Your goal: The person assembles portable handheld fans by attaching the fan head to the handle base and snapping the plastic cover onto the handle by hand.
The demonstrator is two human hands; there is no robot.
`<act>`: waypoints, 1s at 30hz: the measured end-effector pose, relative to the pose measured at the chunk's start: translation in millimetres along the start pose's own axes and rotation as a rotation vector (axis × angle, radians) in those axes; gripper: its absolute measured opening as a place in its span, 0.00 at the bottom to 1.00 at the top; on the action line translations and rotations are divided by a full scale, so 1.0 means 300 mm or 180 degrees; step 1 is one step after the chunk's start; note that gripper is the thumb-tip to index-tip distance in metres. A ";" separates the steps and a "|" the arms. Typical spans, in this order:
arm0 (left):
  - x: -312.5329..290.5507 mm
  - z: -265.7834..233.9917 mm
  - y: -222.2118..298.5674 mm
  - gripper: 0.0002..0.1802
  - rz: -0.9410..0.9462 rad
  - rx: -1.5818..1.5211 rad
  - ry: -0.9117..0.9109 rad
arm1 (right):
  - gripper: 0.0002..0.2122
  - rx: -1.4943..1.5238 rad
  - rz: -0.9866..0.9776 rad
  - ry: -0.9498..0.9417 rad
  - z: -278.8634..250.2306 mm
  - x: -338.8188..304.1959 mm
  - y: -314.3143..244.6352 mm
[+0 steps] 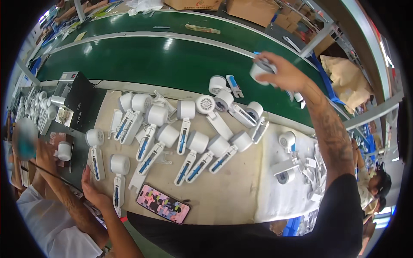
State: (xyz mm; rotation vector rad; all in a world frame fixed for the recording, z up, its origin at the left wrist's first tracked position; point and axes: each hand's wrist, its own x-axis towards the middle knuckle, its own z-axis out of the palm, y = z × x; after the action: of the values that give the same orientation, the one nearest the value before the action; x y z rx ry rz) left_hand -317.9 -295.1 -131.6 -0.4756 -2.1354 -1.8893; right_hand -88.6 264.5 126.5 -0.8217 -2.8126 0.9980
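Over the green conveyor belt (pixel 142 58), my right hand (pixel 286 73) grips a white handheld fan (pixel 257 72) by its round head. My left hand (pixel 95 193) rests low at the left edge of the work table, fingers stretched out and nothing visible in them. Closest to it are two white fans, one upright (pixel 95 150) and one nearer me (pixel 119 165). Several more white fans (pixel 189 146) lie in a cluster across the table, many with opened handles showing a blue strip inside. One fan (pixel 205 104) shows its round grille.
A phone (pixel 163 204) lies at the table's front edge. To the right, white fan parts (pixel 286 165) lie on a pale sheet. At left stands a black machine (pixel 75 101); a co-worker's tattooed arm (pixel 64 189) works beside it. Cardboard boxes (pixel 251 12) sit beyond the belt.
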 end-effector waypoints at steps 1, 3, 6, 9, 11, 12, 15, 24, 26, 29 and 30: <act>-0.002 -0.001 0.041 0.38 0.0020 0.0024 -0.0010 | 0.23 -0.0071 0.0292 -0.0117 -0.005 -0.078 0.040; -0.009 0.021 0.168 0.37 0.0662 0.1292 -0.0456 | 0.24 -0.0553 -0.0701 -0.0401 0.008 -0.247 0.143; -0.016 0.029 0.406 0.25 0.0694 0.0896 -0.0422 | 0.27 -0.0762 -0.0341 -0.0770 0.076 -0.491 0.131; 0.011 0.206 0.712 0.14 0.1072 0.0542 -0.0673 | 0.26 -0.0367 -0.0328 -0.0941 0.137 -0.623 0.090; 0.064 0.457 0.843 0.13 0.0919 -0.0422 -0.1652 | 0.27 -0.0194 -0.0703 -0.0857 0.206 -0.659 0.094; 0.079 0.603 0.873 0.15 0.0316 -0.0442 -0.2081 | 0.27 -0.0120 -0.0647 -0.0962 0.240 -0.674 0.077; 0.146 1.038 0.751 0.27 0.0153 0.0334 -0.2652 | 0.24 -0.0713 -0.1102 -0.1038 0.376 -0.678 0.075; 0.208 1.455 0.567 0.43 0.0146 0.2615 -0.2965 | 0.25 -0.0787 -0.1236 -0.0055 0.541 -0.642 0.199; 0.202 1.462 0.566 0.40 0.0297 0.2299 -0.2888 | 0.25 -0.0733 -0.1085 -0.0031 0.531 -0.637 0.198; 0.198 1.404 0.586 0.36 0.0359 0.1815 -0.1816 | 0.26 -0.0785 -0.0697 -0.0093 0.502 -0.647 0.185; 0.226 1.381 0.597 0.33 0.0510 0.1550 -0.1387 | 0.26 -0.0765 -0.0786 0.0058 0.490 -0.651 0.176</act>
State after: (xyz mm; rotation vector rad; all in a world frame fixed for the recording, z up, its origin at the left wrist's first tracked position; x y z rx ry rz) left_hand -296.5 139.9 5.3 -0.9750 -2.6188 -1.1936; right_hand 72.5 117.7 3.9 -0.4767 -2.9615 0.6244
